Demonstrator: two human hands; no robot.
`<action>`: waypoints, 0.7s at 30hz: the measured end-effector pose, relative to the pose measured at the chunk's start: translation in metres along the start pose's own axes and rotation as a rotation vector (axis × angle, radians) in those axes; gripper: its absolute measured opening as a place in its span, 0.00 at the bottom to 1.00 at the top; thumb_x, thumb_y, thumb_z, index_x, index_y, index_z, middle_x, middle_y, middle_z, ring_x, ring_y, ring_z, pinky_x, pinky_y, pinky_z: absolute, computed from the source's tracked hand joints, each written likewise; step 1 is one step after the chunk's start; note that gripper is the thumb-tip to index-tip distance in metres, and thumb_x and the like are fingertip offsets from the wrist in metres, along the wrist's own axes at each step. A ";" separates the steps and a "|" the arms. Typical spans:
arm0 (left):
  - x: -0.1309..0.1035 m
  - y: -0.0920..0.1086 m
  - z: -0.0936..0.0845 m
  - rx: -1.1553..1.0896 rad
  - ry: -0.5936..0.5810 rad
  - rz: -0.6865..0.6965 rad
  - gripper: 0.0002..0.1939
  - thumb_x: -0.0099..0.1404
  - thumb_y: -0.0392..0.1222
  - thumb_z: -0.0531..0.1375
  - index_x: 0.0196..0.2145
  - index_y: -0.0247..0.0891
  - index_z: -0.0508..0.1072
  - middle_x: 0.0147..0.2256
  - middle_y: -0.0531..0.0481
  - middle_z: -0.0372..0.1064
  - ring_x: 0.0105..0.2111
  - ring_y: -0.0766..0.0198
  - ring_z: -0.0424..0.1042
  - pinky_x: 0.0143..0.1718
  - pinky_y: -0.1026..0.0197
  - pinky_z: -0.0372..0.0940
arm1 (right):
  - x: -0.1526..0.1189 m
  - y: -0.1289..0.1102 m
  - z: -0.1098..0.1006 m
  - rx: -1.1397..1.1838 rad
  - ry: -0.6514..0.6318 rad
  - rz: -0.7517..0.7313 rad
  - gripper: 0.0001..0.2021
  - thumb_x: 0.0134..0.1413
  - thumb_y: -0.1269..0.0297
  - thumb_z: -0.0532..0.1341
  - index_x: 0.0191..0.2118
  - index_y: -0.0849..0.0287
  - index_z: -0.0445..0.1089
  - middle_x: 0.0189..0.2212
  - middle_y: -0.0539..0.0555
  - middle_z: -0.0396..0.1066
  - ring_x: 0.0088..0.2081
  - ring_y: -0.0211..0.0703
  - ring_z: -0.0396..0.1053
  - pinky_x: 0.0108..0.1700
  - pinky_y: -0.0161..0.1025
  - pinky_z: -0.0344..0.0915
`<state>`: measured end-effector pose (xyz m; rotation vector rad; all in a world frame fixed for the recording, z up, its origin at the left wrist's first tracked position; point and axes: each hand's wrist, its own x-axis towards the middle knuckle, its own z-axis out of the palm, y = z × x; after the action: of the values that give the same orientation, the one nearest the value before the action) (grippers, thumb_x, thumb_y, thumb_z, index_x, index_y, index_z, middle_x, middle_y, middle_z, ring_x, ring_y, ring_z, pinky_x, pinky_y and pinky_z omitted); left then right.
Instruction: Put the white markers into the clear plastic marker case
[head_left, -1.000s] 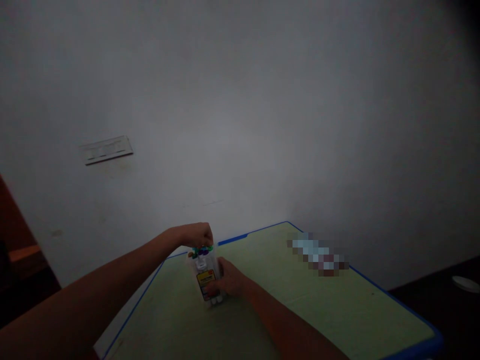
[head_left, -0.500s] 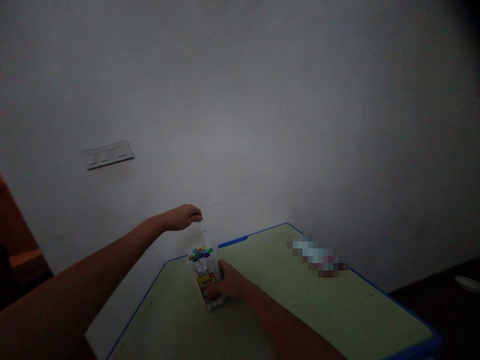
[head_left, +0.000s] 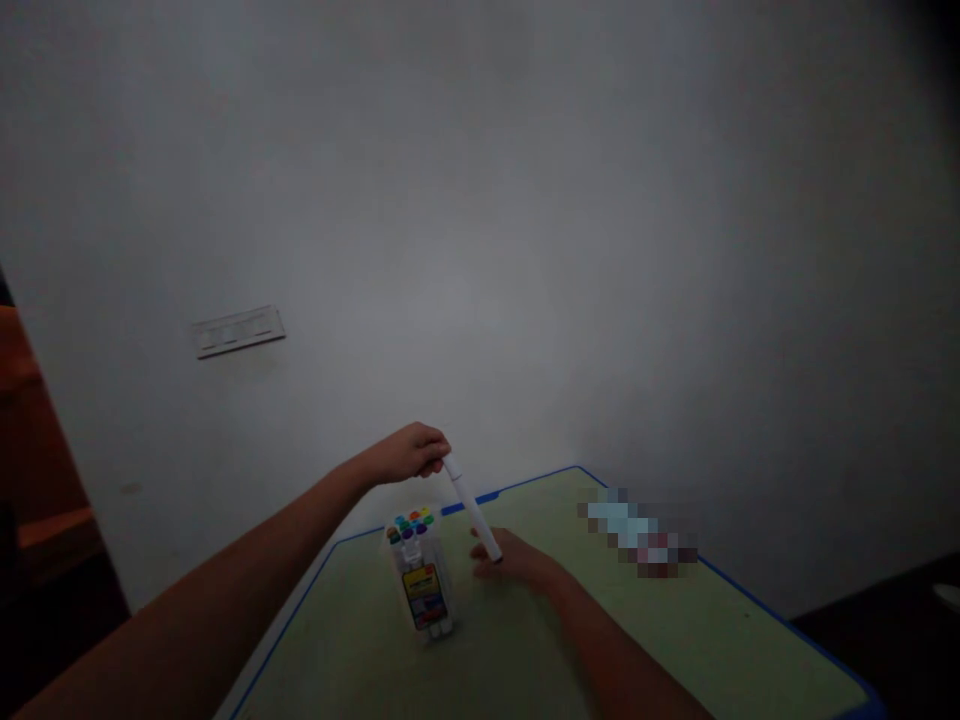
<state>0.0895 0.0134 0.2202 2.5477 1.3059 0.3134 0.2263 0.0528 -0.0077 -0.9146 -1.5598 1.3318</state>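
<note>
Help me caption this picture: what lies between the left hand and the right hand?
In the head view, a white marker slants from the left hand down to the right hand.

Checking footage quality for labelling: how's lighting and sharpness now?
Head view: dim overall, top-right corner nearly black; head view: case label's fine print too soft to read, white pen's outline clear; head view: mosaic blocks cover part of the table.

A clear boxy plastic case [head_left: 424, 595] stands on a green blue-edged table [head_left: 337, 640]; to the case's right, a slim white marker [head_left: 472, 503], then a blurred oblong item [head_left: 637, 532].
</note>
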 end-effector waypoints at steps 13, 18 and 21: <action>0.013 -0.042 0.062 0.326 0.058 -0.066 0.12 0.56 0.37 0.50 0.32 0.33 0.72 0.31 0.45 0.72 0.30 0.64 0.67 0.33 0.64 0.60 | -0.016 -0.029 -0.007 -0.680 0.242 -0.035 0.09 0.45 0.65 0.54 0.21 0.62 0.66 0.23 0.57 0.72 0.27 0.41 0.68 0.28 0.35 0.58; -0.011 -0.059 0.044 0.459 0.018 -0.192 0.10 0.51 0.37 0.53 0.28 0.33 0.74 0.29 0.46 0.73 0.28 0.63 0.69 0.30 0.64 0.60 | -0.012 0.001 -0.012 -1.055 0.328 0.069 0.11 0.43 0.64 0.57 0.34 0.62 0.70 0.36 0.64 0.72 0.39 0.51 0.70 0.36 0.41 0.62; -0.012 -0.056 0.045 0.512 0.004 -0.249 0.10 0.48 0.36 0.55 0.29 0.34 0.74 0.31 0.45 0.74 0.30 0.62 0.70 0.29 0.65 0.61 | -0.015 0.011 -0.012 -1.092 0.304 0.115 0.11 0.43 0.65 0.58 0.35 0.62 0.70 0.37 0.65 0.72 0.39 0.52 0.70 0.37 0.42 0.62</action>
<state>0.0538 0.0297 0.1589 2.7212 1.8819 -0.0800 0.2427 0.0450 -0.0200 -1.7663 -1.9781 0.2674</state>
